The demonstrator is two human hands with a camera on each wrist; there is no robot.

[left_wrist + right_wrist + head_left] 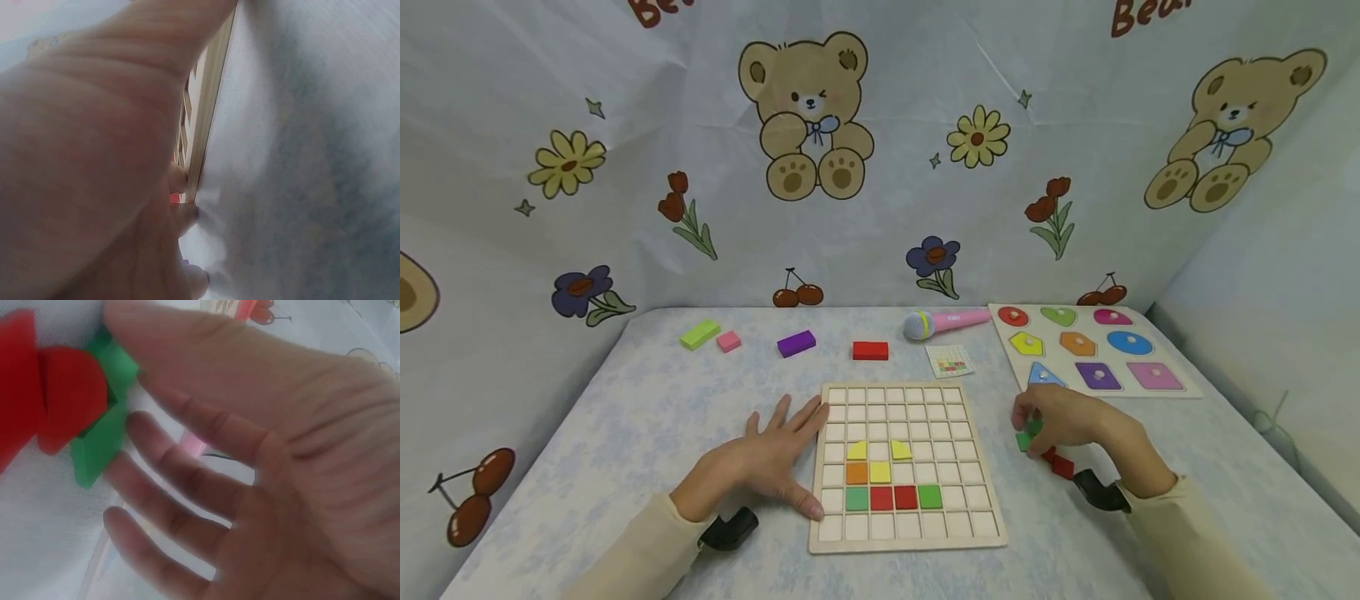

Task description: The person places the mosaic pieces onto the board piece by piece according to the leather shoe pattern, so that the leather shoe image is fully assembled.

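My left hand (767, 467) lies flat, steadying the grid board (907, 533). Right hand (1060, 421) pinches a green tile (1025, 439) on the worktop, right of the board; I'd lift it clear of the red tiles (1058, 462).

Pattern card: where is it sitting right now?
In the head view the pattern card lies flat on the table just beyond the grid board's far right corner, below the pink toy microphone and right of the red block.

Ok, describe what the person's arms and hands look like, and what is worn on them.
Both hands are bare: no gloves, and no rings or watch that I can make out. The left hand and right hand come out of long cream sleeves. A small black device, apparently a camera mount, sits under each wrist at the cuff.
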